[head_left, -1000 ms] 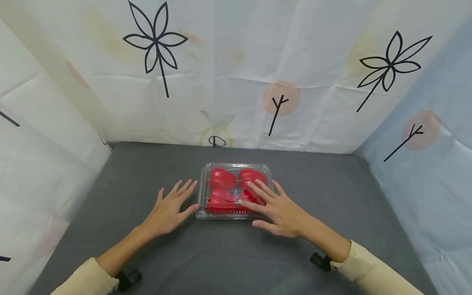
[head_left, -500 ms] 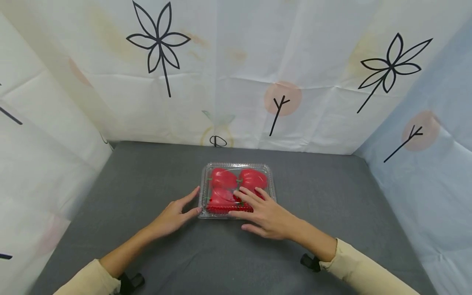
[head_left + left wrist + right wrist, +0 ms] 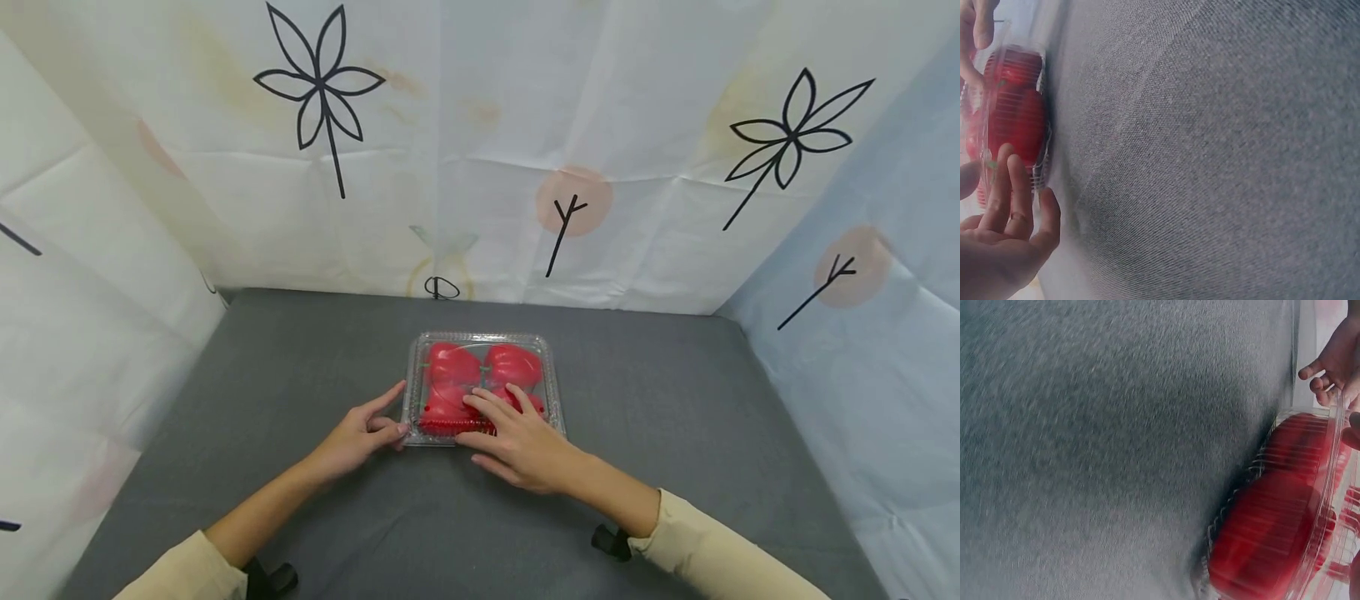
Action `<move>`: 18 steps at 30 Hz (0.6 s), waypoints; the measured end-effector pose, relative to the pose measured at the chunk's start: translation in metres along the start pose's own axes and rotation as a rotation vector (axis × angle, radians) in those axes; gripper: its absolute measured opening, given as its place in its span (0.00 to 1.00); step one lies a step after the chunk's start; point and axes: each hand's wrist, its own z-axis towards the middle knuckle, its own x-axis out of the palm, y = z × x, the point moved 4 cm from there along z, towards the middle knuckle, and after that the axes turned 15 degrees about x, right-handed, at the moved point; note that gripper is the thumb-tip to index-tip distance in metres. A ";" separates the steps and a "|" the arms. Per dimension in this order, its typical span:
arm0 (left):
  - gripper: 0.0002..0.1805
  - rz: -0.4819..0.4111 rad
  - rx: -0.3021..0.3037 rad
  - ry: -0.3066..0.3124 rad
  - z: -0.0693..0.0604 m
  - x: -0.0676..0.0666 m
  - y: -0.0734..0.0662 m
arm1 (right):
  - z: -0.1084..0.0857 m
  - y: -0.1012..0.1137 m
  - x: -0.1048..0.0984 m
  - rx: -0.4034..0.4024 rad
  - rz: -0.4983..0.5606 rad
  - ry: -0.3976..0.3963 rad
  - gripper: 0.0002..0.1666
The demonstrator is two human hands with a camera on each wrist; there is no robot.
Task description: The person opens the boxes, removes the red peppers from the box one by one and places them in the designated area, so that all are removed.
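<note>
A clear plastic clamshell box holding several red bell peppers lies flat on the table, its lid down. At its near left corner is my left hand; the index finger points along the side. In the left wrist view, the thumb and fingers of that hand lie on either side of the box's rim and pinch it. My right hand reaches over the near right part of the lid with spread fingers. Its fingertips come close to the front rim; the right wrist view barely shows whether they touch it.
Grey cloth covers the table. A white curtain with leaf and tree drawings hangs behind it and along both sides. Black wrist straps show below the beige sleeves.
My right hand has slid left and nearer along the lid. My left hand has drawn its outer fingers in under the rim at the left corner. The box stays put.
</note>
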 end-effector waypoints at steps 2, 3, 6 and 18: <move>0.42 -0.042 -0.037 -0.007 -0.001 0.000 0.001 | 0.001 0.001 0.001 0.008 0.007 -0.008 0.24; 0.42 -0.064 -0.053 -0.009 -0.002 0.000 0.001 | 0.002 0.002 0.001 0.011 0.012 -0.010 0.25; 0.43 -0.096 -0.097 -0.019 -0.004 0.001 0.001 | 0.004 0.003 0.001 0.009 0.013 -0.021 0.25; 0.43 -0.238 -0.200 -0.029 -0.005 0.005 0.013 | 0.011 0.006 0.004 0.026 0.119 -0.144 0.19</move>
